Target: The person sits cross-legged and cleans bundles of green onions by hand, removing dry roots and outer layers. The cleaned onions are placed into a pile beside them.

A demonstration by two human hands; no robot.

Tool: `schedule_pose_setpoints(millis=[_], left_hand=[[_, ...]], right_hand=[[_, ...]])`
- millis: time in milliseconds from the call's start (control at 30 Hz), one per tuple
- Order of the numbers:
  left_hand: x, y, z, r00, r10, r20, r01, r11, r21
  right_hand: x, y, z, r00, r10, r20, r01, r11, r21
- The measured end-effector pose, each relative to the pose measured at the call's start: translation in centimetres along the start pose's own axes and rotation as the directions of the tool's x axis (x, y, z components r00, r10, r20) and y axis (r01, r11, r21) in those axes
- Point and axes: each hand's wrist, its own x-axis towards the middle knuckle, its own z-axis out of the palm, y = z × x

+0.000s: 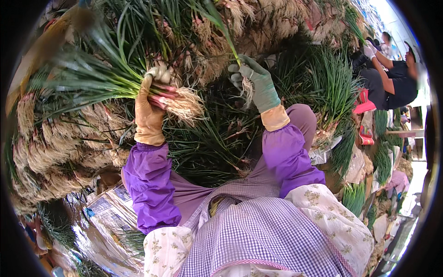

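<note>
My left hand (154,91), in a tan and white glove, is closed around a bunch of green onions (121,81). Their leaves point left and their pinkish stems and pale roots (185,104) stick out to the right. In my right hand (254,78), which wears a grey-green glove over a tan one, a single green onion (232,43) is pinched near its root end, leaves upward and roots hanging down. Loose green onions (207,149) lie on the ground between my knees, below both hands.
Piled green onions with matted roots (59,145) spread at the left and along the top. A leafy bundle (328,83) stands beyond my right knee. Flattened cardboard (114,204) lies at lower left. Another person in dark clothes (398,81) sits at upper right, holding onions.
</note>
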Motion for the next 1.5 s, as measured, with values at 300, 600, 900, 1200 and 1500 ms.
schedule_pose_setpoints(millis=[300, 600, 900, 1200, 1500], left_hand=[[-2.7, -4.6, 0.9, 0.915, -0.402, 0.027, 0.397, 0.911, 0.111], [-2.3, -7.3, -1.2, 0.918, -0.386, -0.089, 0.396, 0.898, 0.192], [-2.4, -6.6, -0.3, 0.942, -0.312, -0.124, 0.331, 0.924, 0.191], [-3.3, -5.7, -0.7, 0.899, -0.414, 0.142, 0.417, 0.909, 0.008], [-2.7, -6.1, -1.4, 0.916, -0.355, 0.187, 0.371, 0.927, -0.055]], right_hand=[[0.2, 3.2, 3.2, 0.969, 0.200, 0.142, -0.238, 0.906, 0.351], [1.5, 5.5, 4.7, 0.975, -0.184, 0.125, 0.196, 0.450, -0.871], [5.3, 3.6, 1.9, 0.862, -0.504, 0.043, -0.033, -0.141, -0.989], [3.7, 1.4, 1.3, 0.927, 0.005, 0.374, 0.322, 0.498, -0.805], [2.5, 4.5, 7.6, 0.858, -0.473, 0.201, 0.251, 0.044, -0.967]])
